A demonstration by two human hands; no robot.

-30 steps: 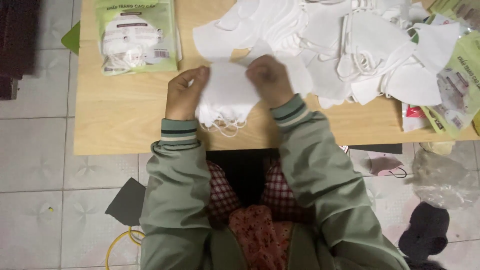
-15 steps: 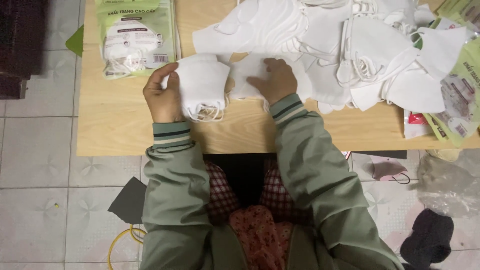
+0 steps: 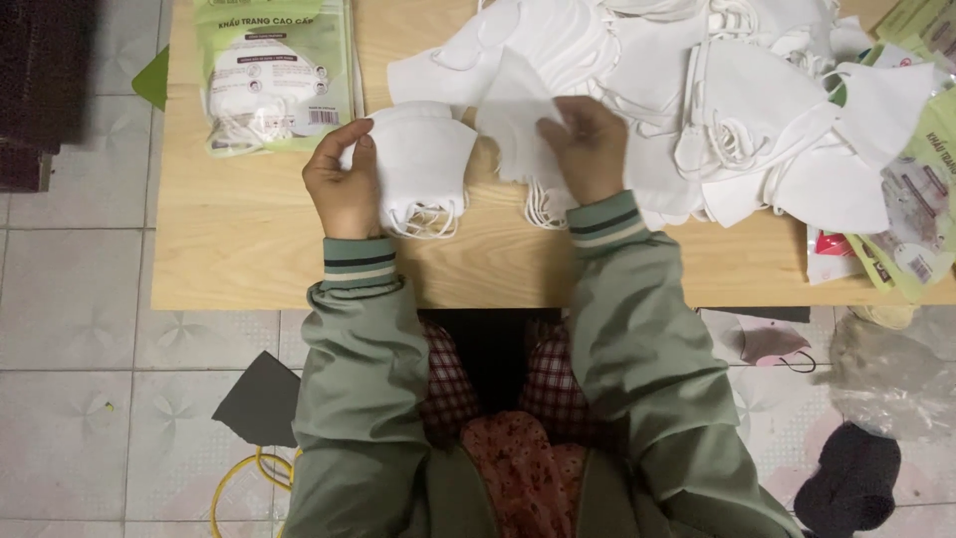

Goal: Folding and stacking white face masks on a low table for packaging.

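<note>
Gripping a small stack of folded white masks (image 3: 418,159), the left hand (image 3: 344,184) has its fingers curled round the stack's left edge, thumb on top; the ear loops hang loose below onto the wooden table (image 3: 229,249). How many masks make up the stack cannot be told. Right hand (image 3: 590,147) is partly closed, fingertips pinching a single white mask (image 3: 518,125) just to the right of the stack, lifted slightly off the table, its loops trailing beneath the palm. The two hands sit near each other, not touching.

Counts: two hands, both in green sleeves with striped cuffs. One loose heap of white masks (image 3: 737,90) spreads across the table's far right side, too tangled to count. One sealed green-and-clear packet of masks (image 3: 274,75) lies at the far left of the table. Several more green packets (image 3: 911,219) overlap at the right edge; exact number unclear.
</note>
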